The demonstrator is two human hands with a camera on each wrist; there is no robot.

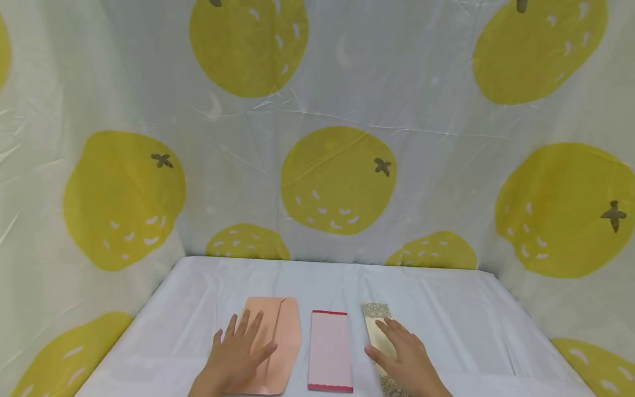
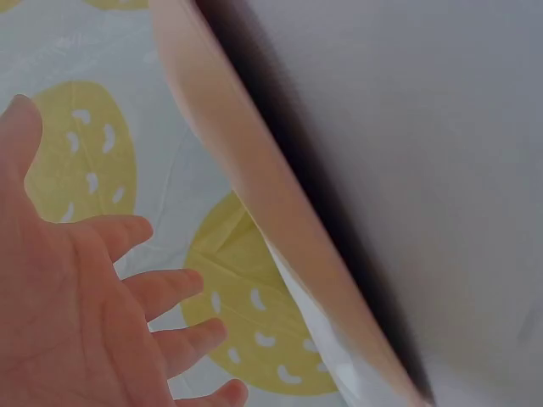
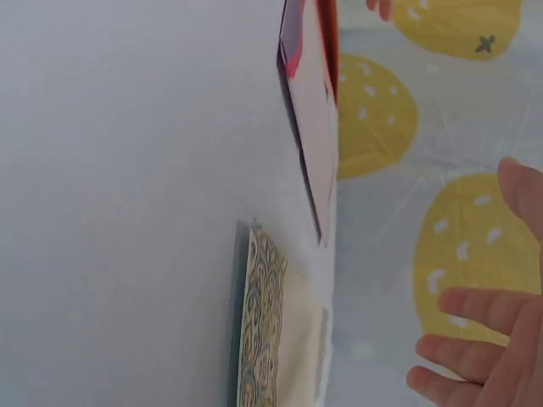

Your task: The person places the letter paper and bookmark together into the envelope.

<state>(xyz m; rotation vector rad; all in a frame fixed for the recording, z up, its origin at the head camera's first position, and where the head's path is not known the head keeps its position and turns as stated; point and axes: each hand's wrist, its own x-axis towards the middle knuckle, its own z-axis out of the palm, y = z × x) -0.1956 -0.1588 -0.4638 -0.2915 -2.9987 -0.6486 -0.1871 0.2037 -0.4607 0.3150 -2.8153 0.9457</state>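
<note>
A peach envelope (image 1: 285,342) with a flap seam lies on the white-covered table at left. My left hand (image 1: 234,353) is spread above its left side, overlapping it in the head view. In the left wrist view, the left hand (image 2: 76,305) is apart from the envelope's edge (image 2: 254,203). A pink paper piece (image 1: 329,350) with red ends lies in the middle. To its right is a narrow cream piece (image 1: 379,339) with patterned grey-gold ends, partly hidden by my right hand (image 1: 409,358). Fingers spread, the right hand (image 3: 501,339) holds nothing.
White cloth (image 1: 446,309) covers the table. Behind it and at both sides hang pale curtains (image 1: 436,182) printed with big yellow fruit. The table's back edge meets the rear curtain.
</note>
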